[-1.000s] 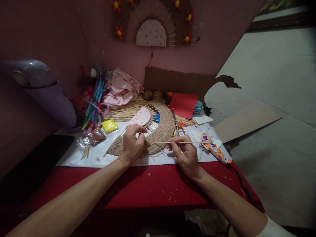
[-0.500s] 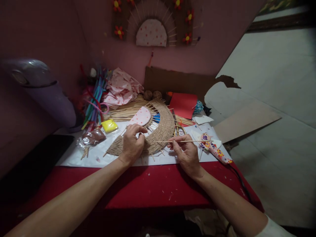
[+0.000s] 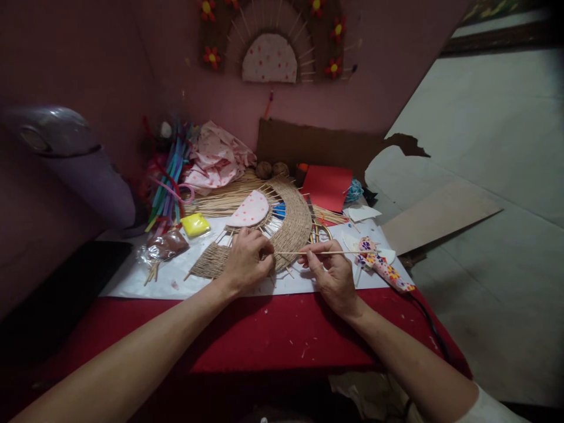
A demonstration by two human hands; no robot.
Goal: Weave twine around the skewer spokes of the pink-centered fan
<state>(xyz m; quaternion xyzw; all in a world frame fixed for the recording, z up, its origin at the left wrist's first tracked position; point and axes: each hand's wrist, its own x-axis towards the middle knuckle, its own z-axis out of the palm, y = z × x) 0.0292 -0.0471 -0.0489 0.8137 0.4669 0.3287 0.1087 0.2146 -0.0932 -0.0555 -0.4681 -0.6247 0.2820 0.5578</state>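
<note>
My right hand pinches a thin wooden stick between thumb and fingers, holding it level. Its left tip reaches my left hand, whose fingers are curled closed over the craft piece; what they hold, if anything, is hidden. Below both hands lies a half-ring wound with brown twine, with stick ends poking out along its edges. Inside the curve sits a half-round pad of pink dotted fabric, joined to the ring by sticks. My left hand covers part of the ring's lower side.
Golden-handled scissors lie behind the ring. A flower-patterned glue gun with a cord is at right. Yellow clay, a brown packet, pipe cleaners, dotted cloth and red card surround the work.
My left hand has shifted right and turned, its fingers coming to the stick's left tip. The stick has moved slightly left. My right hand has barely moved.
</note>
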